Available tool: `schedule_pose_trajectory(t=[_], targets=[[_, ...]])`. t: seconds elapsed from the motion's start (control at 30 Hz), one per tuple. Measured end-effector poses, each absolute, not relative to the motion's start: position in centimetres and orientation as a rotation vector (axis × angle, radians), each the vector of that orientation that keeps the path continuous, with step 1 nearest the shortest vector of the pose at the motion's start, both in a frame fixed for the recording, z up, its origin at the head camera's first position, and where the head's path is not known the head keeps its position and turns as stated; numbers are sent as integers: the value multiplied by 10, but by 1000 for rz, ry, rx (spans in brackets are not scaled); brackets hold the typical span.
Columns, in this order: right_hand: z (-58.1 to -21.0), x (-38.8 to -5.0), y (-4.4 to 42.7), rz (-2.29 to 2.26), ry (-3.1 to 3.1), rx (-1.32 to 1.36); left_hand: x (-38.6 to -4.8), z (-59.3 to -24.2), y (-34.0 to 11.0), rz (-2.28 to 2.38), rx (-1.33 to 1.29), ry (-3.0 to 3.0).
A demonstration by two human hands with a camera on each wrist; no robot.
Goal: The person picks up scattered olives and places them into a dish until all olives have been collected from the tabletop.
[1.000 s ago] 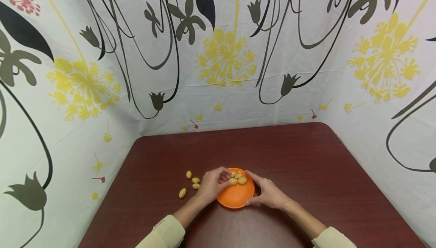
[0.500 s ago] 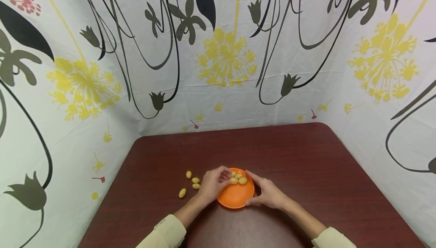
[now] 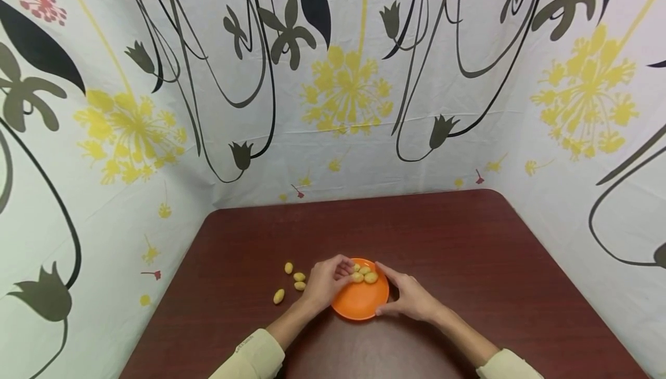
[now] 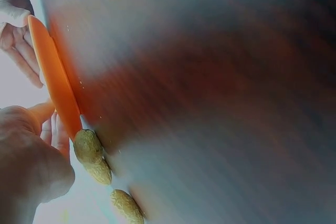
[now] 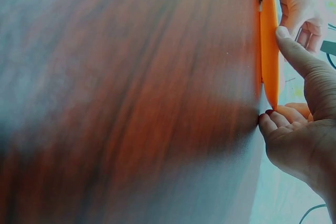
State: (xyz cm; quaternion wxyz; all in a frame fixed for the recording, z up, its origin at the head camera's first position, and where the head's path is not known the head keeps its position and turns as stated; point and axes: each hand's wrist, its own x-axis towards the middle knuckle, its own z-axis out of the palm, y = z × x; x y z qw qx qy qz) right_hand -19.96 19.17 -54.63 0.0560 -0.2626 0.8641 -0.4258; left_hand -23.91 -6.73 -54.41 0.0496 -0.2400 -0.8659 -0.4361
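Observation:
An orange plate (image 3: 360, 305) lies on the table with several small yellow oval fruits (image 3: 370, 277), wrinkled like dates, grouped toward its far side. My left hand (image 3: 324, 281) hovers over the plate's left side, its fingers loosely bent and its thumb tip at the nearest fruit (image 3: 357, 277); a gap shows between thumb and fingers. My right hand (image 3: 415, 297) holds the plate's right rim, thumb near and forefinger far. In the right wrist view the thumb (image 5: 283, 32) rests on the plate edge (image 5: 270, 51), with other fingers low beside it.
Several more yellow fruits (image 3: 278, 296) lie loose on the dark red-brown table (image 3: 442, 234), left of the plate. In the left wrist view, some loose fruits (image 4: 88, 146) lie close to the plate's edge. A flower-patterned cloth (image 3: 354, 165) hangs around the table's back and sides.
Both hands, the plate and the fruits keep nearly the same places. The whole head view shifts down by a few pixels.

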Motion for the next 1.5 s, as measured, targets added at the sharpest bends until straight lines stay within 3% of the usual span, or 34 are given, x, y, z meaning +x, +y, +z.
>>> schedule_pose_trajectory(t=[1.5], targets=[[-548,-202,192,-1308,2611,-792,-241,-528,-126,-1357,-693,-2665]])
